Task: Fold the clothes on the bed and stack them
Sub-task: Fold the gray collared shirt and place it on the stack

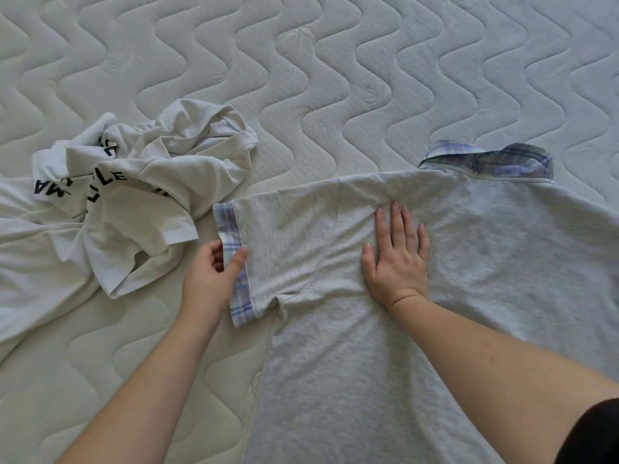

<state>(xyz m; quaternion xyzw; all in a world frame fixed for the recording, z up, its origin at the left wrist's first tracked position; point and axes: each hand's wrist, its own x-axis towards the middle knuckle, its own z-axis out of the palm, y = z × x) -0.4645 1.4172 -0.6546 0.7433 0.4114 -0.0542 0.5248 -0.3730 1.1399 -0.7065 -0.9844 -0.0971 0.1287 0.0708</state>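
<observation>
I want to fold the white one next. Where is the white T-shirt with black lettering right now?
In the head view the white T-shirt lies crumpled on the mattress at the left, just beyond the plaid-cuffed sleeve of the grey shirt.

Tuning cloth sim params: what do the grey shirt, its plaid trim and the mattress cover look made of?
Grey short-sleeved shirt: heathered matte jersey knit, probably cotton blend. Plaid cuff trim: thin woven check cloth, crisp edge. White quilted mattress cover: padded knit, wavy stitched channels, slight sheen.
</observation>
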